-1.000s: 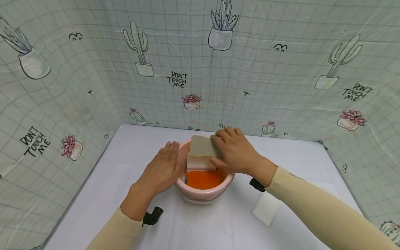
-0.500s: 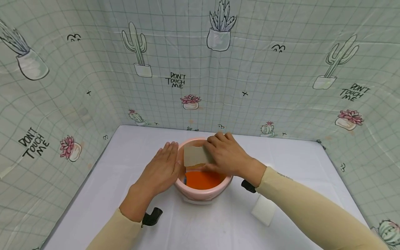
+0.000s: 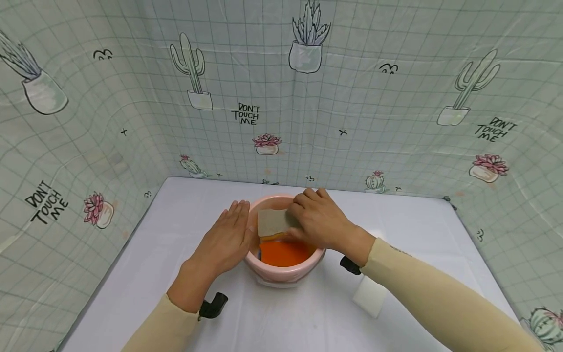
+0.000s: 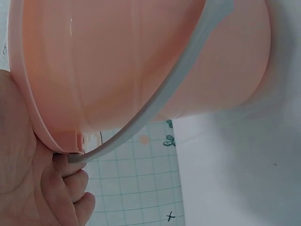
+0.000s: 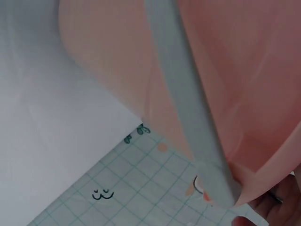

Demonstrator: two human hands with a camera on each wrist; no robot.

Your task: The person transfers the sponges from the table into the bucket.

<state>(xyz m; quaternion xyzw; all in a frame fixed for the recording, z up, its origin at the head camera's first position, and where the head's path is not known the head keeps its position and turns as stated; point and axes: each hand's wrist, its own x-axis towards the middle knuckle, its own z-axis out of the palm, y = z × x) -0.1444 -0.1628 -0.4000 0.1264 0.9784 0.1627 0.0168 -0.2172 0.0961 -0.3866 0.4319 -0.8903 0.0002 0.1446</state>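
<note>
A pink bucket (image 3: pixel 281 272) with a grey handle (image 4: pixel 160 99) stands on the table, with a bright orange surface (image 3: pixel 286 253) low inside it. My right hand (image 3: pixel 321 220) reaches over the bucket's right side and grips a flat, beige-grey, sponge-like pad (image 3: pixel 273 222) by its right end. The pad lies inside the rim, and its lower edge looks orange. My left hand (image 3: pixel 226 239) rests against the left rim with its fingers straight and together. In the right wrist view, fingertips (image 5: pixel 273 207) show beyond the rim; the pad is hidden there.
A white rectangular pad (image 3: pixel 370 296) lies on the white table (image 3: pixel 281 322), partly under the right forearm. A gridded cloth with cactus prints (image 3: pixel 281 88) hangs behind and along both sides. Dark wrist-worn devices (image 3: pixel 214 305) sit below the hands.
My right hand has lowered the beige-grey pad from above the far rim down into the bucket, moving slightly left and toward me. My left hand has barely moved.
</note>
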